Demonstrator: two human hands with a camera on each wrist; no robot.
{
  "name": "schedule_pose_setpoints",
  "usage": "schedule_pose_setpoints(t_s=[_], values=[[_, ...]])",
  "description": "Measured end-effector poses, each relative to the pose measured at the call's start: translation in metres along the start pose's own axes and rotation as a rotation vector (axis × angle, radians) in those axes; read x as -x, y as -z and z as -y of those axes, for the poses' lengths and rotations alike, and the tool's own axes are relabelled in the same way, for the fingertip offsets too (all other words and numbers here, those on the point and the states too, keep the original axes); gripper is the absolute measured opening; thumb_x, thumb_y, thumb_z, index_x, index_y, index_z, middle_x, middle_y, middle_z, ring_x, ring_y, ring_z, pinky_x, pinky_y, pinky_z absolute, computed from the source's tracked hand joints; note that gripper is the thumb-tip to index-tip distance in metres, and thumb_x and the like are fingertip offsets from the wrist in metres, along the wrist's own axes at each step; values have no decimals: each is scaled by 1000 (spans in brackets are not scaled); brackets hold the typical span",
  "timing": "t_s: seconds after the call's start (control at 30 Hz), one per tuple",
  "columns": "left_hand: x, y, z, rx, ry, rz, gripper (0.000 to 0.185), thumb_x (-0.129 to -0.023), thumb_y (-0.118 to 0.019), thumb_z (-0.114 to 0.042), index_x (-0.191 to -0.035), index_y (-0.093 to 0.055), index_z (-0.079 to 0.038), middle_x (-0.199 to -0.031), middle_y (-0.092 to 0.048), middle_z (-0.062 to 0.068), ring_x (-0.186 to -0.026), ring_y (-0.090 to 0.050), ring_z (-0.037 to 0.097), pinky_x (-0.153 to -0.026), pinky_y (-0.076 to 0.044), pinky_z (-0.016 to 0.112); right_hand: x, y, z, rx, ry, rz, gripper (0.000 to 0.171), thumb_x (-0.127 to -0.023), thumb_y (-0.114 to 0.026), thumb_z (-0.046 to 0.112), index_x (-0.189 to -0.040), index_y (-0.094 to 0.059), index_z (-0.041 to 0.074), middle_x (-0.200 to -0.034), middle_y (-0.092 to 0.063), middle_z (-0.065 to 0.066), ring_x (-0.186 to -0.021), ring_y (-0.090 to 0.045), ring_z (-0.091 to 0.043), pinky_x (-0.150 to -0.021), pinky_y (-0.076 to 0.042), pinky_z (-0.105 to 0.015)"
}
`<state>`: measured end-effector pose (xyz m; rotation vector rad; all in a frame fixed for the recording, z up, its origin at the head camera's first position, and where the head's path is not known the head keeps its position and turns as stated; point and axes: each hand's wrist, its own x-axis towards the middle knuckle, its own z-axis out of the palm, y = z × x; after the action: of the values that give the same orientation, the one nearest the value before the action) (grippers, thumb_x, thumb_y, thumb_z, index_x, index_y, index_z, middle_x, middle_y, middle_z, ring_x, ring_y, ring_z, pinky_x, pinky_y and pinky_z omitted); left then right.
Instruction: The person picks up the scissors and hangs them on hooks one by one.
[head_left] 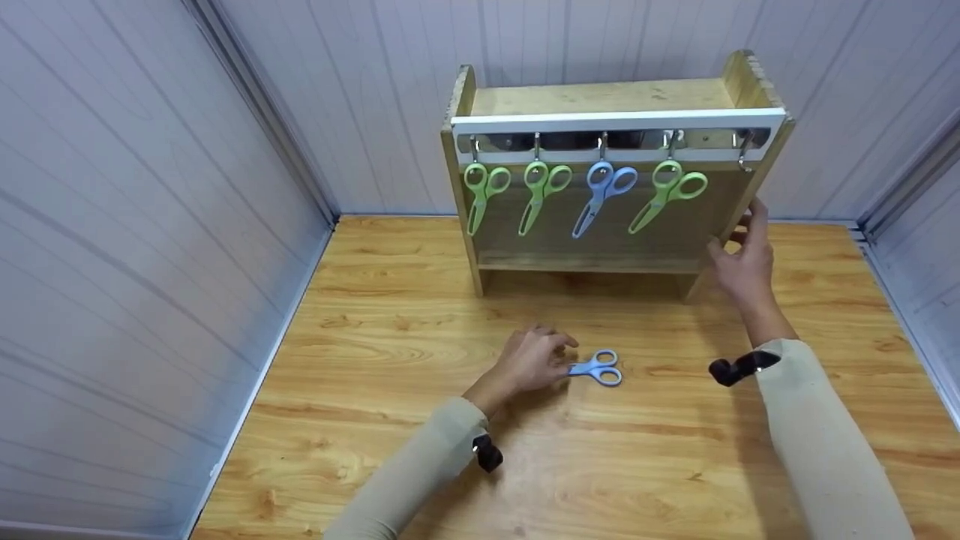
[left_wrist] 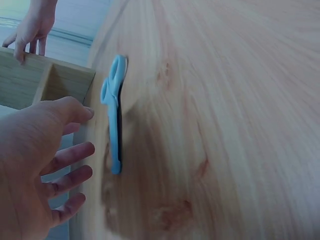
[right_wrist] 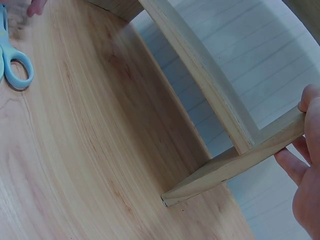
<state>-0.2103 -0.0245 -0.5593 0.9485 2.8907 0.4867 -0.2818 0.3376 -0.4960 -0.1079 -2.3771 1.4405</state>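
Observation:
Blue scissors (head_left: pixel 596 368) lie flat on the wooden table, their finger rings pointing right. Beside their blade end is my left hand (head_left: pixel 531 358), fingers loosely bent; in the left wrist view a gap shows between its fingertips and the scissors (left_wrist: pixel 114 120). My right hand (head_left: pixel 745 266) grips the right side panel of a wooden rack (head_left: pixel 585 262), thumb on the near side and fingers behind. The right wrist view shows this hand (right_wrist: pixel 309 165) holding the panel edge (right_wrist: pixel 270 145). Three green scissors (head_left: pixel 534 201) and one blue pair (head_left: pixel 592 206) hang from the rack's hooks by their rings.
A metal hook strip (head_left: pixel 562 141) runs along the rack's white front rail (head_left: pixel 622 120). Its rightmost hook (head_left: pixel 742 161) bears no scissors. Pale panelled walls (head_left: pixel 150 187) enclose the table (head_left: pixel 360 360) at the left, back and right.

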Motion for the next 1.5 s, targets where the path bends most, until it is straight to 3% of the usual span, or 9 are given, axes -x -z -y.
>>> schedule_pose_setpoints(t_s=[0.23,0.27,0.37,0.5,0.63,0.8,1.0,1.13,1.5], values=[[2,-5,3,24,31,52,36,-101,-83,-33,-136,-81,-27,-120,-83,-2,-113,-73,22,-94,-59,42,0,0,2,-1,-2,-9,85,-107,-59,7,-179,-20,30,-156,-53,-16,-124,-59,-15,-86,-51,-13],[-2,-16,10,4,19,34,37,-101,-83,-37,-137,-81,-28,-120,-82,-2,-112,-72,22,-93,-59,42,0,0,3,-3,2,-14,85,-106,-60,7,-179,-21,29,-154,-54,-14,-121,-59,-12,-86,-51,-13],[-1,-20,11,-28,-1,14,38,-100,-83,-36,-137,-81,-29,-119,-82,-1,-109,-73,23,-90,-61,44,0,-1,2,2,8,-14,84,-106,-60,6,-178,-22,27,-150,-54,-11,-116,-58,-5,-85,-51,-12],[0,-24,12,-45,-11,5,36,-100,-82,-34,-136,-82,-34,-119,-81,-2,-107,-72,22,-86,-62,43,0,-1,1,15,1,-5,83,-107,-58,7,-179,-19,25,-155,-53,-16,-119,-56,-7,-88,-49,-11],[-4,-41,20,-55,-39,-25,32,-99,-83,-36,-131,-84,-36,-115,-79,-5,-104,-68,18,-80,-58,41,1,-1,1,19,-4,-2,83,-108,-58,7,-179,-19,24,-159,-52,-19,-123,-57,-11,-90,-48,-13],[1,-23,7,-56,-32,21,26,-101,-81,-29,-126,-87,-32,-115,-78,-3,-104,-66,20,-80,-55,40,1,0,1,19,-4,4,83,-107,-58,7,-179,-19,24,-160,-51,-20,-126,-57,-14,-90,-48,-13],[-1,-33,13,-58,-56,-5,25,-98,-82,-29,-123,-88,-33,-109,-80,-8,-99,-66,18,-72,-50,39,1,0,1,17,-7,0,85,-107,-60,8,-179,-19,28,-160,-53,-19,-128,-59,-19,-90,-49,-15],[1,-27,8,-48,-53,7,25,-99,-82,-27,-123,-88,-29,-110,-82,-5,-100,-68,20,-75,-54,42,2,1,2,17,-9,2,85,-107,-60,9,-179,-19,30,-160,-53,-19,-130,-60,-22,-90,-49,-16],[4,-18,0,-69,-24,41,22,-103,-81,-29,-124,-87,-31,-111,-81,-6,-100,-67,17,-80,-54,35,1,-1,0,15,0,-25,84,-105,-60,7,-178,-23,27,-148,-55,-10,-113,-57,-2,-88,-50,-16]])
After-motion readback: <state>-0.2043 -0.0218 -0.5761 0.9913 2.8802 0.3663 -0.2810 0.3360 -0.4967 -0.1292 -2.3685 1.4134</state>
